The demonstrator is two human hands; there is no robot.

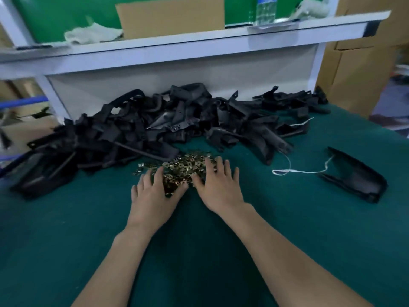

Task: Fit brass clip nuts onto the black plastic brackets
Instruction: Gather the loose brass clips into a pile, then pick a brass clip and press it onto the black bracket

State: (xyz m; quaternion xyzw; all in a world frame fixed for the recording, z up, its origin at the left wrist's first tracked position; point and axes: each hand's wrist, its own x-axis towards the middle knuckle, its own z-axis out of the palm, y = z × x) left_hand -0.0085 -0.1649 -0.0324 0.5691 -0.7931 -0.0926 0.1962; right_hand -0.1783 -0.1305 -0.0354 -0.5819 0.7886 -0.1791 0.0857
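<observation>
**Supervisor:** Report grip state.

**Operator:** Both open. My left hand and right hand lie flat with fingers straight and spread. They rest on either side of the heap of small brass clip nuts. Neither holds a piece.

**Supervisor:** Location of task parts?

**Operator:** The nuts sit on the dark green table mat, at 12 o'clock from my wrists. The tangled pile of black plastic brackets spans 10 to 1 o'clock, just behind them. One separate black plastic bracket lies at 3 o'clock, well apart, beside a loose white cord.

**Supervisor:** Handling?

**Operator:** I judge the nuts light, stiff, sharp-edged and prone to nesting. Pinch one by its flat sides. The brackets look rigid and light. Take one by a long arm.

**Supervisor:** Containers?

**Operator:** A brown cardboard box and a clear plastic bottle stand on the white shelf at 12 o'clock. I cannot tell their contents.
</observation>
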